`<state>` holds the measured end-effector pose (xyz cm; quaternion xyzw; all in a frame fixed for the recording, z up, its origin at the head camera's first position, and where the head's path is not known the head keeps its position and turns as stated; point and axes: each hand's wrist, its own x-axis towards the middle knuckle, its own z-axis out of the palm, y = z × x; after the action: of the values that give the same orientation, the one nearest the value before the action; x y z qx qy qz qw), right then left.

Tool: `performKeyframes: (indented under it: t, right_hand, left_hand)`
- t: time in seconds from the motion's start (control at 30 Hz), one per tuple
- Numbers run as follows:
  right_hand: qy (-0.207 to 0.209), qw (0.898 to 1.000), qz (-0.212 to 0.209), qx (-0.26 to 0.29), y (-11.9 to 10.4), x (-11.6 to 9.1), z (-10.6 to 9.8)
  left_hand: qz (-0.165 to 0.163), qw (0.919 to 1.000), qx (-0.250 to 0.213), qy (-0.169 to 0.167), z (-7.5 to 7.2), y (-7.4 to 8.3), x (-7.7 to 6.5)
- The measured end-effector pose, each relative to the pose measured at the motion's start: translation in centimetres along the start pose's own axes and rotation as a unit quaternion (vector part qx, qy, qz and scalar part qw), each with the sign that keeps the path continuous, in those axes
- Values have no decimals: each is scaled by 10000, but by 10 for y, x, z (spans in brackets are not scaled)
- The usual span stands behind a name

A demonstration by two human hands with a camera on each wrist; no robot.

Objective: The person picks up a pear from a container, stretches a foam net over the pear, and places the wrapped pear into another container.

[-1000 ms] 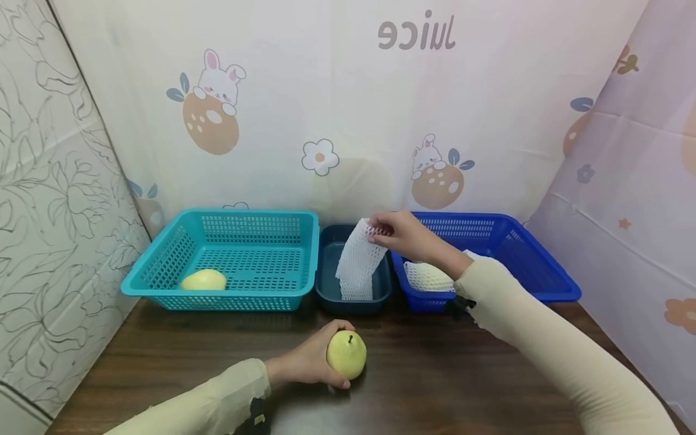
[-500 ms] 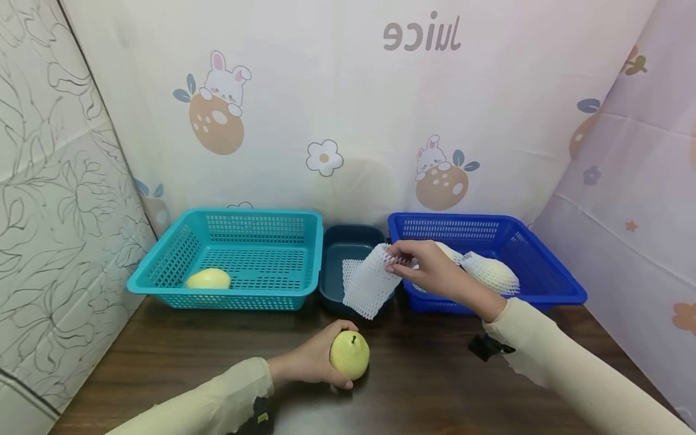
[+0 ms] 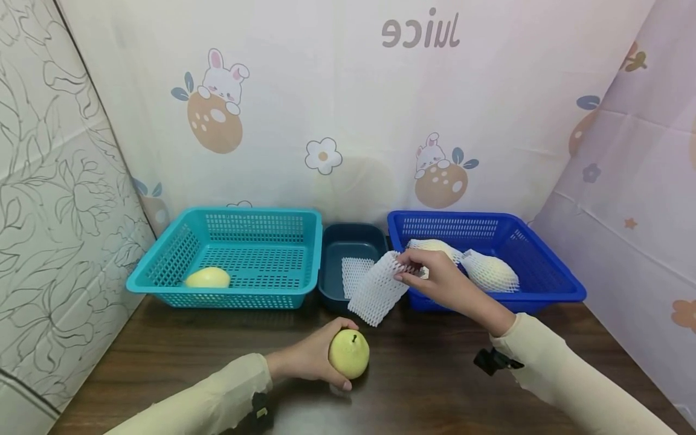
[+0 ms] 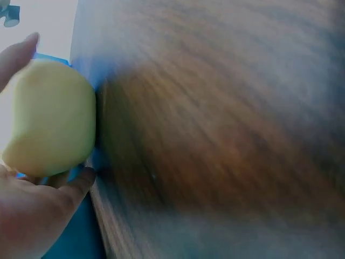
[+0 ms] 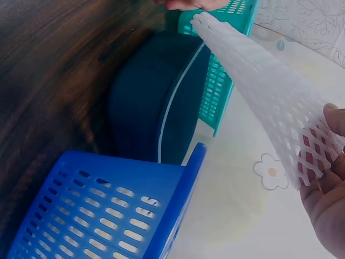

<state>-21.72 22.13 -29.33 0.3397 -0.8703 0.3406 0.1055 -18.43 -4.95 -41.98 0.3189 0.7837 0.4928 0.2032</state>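
Observation:
My left hand (image 3: 315,355) grips a yellow-green pear (image 3: 349,354), stem up, at the middle of the table; the left wrist view shows the pear (image 4: 54,116) between thumb and fingers. My right hand (image 3: 440,278) pinches the upper end of a white foam fruit net (image 3: 379,290), which hangs slanting down to the left, in front of the small dark box. In the right wrist view the net (image 5: 264,86) stretches away from the fingers, its far end narrow and flat. Another foam net (image 3: 354,275) lies in the dark box (image 3: 353,232).
A teal basket (image 3: 252,292) at the left holds one bare pear (image 3: 209,278). In the blue basket (image 3: 549,266) at the right lie pears in foam nets (image 3: 490,270). The dark wood table (image 3: 435,374) runs in front, with a patterned curtain (image 3: 326,90) behind.
My right hand has drawn the foam net out of the dark box, toward me and to the right. My left hand keeps its grip on the pear in the same place.

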Motion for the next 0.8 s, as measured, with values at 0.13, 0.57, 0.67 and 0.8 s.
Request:
performKeyframes:
  t: [0.13,0.57,0.67,0.8]
  right_hand:
    - [180,9998,-30,-68,-4,0,-2]
    - [904,9956,-50,-240,-21,5,-9]
    - [1043,9942,-124,-241,-24,7,-10]
    - [1158,9928,-153,-248,-28,10,-12]
  left_hand:
    - [-165,9998,-69,127,-3,3,-1]
    - [43,9717,-2239,757,-27,26,7]
    - [-311,9554,-2779,955,-29,37,10]
    - [-366,9240,-3669,1015,-29,47,13]
